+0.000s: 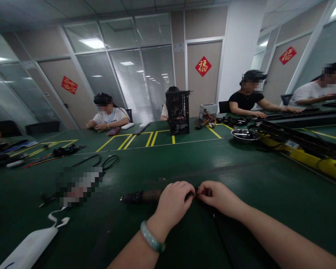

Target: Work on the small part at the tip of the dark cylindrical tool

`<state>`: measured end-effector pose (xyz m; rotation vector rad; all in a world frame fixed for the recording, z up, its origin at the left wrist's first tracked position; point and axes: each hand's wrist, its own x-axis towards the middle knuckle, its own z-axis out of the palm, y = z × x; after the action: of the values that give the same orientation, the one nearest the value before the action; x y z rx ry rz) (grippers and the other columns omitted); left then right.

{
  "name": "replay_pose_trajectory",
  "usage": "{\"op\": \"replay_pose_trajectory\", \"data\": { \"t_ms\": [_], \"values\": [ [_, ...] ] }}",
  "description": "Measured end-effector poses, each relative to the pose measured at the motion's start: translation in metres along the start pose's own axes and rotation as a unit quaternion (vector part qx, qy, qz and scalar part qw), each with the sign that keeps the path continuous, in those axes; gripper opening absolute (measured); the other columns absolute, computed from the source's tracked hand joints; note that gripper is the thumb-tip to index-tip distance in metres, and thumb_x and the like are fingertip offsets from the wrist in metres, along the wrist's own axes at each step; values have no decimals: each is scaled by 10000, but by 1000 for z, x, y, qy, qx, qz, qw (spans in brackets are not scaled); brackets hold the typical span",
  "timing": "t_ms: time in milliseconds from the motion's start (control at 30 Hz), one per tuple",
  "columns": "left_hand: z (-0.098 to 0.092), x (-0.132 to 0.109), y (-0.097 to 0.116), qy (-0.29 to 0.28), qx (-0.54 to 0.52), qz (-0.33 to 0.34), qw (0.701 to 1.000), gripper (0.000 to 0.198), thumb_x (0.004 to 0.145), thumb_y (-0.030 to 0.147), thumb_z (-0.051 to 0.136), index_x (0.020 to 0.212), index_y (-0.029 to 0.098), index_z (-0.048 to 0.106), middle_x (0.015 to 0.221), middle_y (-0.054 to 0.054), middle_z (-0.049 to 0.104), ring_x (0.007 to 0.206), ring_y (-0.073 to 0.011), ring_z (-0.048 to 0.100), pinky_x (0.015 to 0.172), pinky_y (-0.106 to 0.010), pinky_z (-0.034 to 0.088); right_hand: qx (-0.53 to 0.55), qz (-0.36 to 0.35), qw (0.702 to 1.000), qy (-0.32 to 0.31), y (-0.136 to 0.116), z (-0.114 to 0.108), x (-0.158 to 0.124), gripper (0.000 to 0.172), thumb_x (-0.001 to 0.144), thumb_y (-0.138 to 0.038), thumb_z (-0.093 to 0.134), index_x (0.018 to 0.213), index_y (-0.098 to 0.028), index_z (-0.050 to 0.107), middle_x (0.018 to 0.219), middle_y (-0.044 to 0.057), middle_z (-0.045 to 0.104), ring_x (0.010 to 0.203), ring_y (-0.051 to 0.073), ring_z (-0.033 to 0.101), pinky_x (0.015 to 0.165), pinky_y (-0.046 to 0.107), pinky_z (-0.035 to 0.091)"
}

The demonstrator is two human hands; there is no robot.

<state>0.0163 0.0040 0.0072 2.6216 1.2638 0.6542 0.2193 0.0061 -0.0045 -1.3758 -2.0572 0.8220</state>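
Note:
My left hand, with a pale green bangle on its wrist, is closed in a pinch. Facing it, my right hand also pinches, thumb against forefinger. Between the fingertips is a small dark piece, too small to name; both hands meet at it. A power screwdriver lies on the green table just left of my left hand, its tip to the left and its rear end hidden behind that hand. Below my right hand, a long black strip runs toward me, partly in shadow.
At left lie a blurred-out device with a black cable and a white power bank. Farther off stand a black computer case, a power supply and a metal bowl. Several people sit around. Black parts fill a yellow tray at right.

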Motion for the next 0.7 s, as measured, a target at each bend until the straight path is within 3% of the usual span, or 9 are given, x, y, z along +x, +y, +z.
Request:
{"op": "replay_pose_trajectory", "data": {
  "t_ms": [233, 467, 700],
  "values": [
    [-1, 0, 1, -2, 4, -26, 1000, 125, 862, 242, 614, 985, 241, 589, 1015, 4, 635, 942, -198, 577, 835, -350, 434, 8, 8, 1000, -9, -2, -1, -1, 79, 817, -229, 618, 857, -199, 680, 730, -23, 637, 646, 122, 571, 573, 204, 393],
    [-2, 0, 1, -6, 0, 0, 1000, 169, 851, 165, 594, 994, 255, 598, 1056, 16, 627, 989, -191, 567, 886, -346, 422, 10, 1, 1000, -4, -1, 0, -1, 80, 818, -228, 613, 841, -194, 683, 727, -18, 636, 645, 126, 568, 576, 210, 394],
    [-2, 0, 1, -3, 0, -19, 1000, 115, 854, 239, 637, 960, 244, 591, 1029, 16, 632, 965, -195, 576, 874, -355, 431, 0, -1, 1000, -3, -1, 0, -1, 79, 817, -235, 616, 830, -194, 682, 728, -15, 635, 655, 128, 566, 572, 207, 387]
  ]
}}
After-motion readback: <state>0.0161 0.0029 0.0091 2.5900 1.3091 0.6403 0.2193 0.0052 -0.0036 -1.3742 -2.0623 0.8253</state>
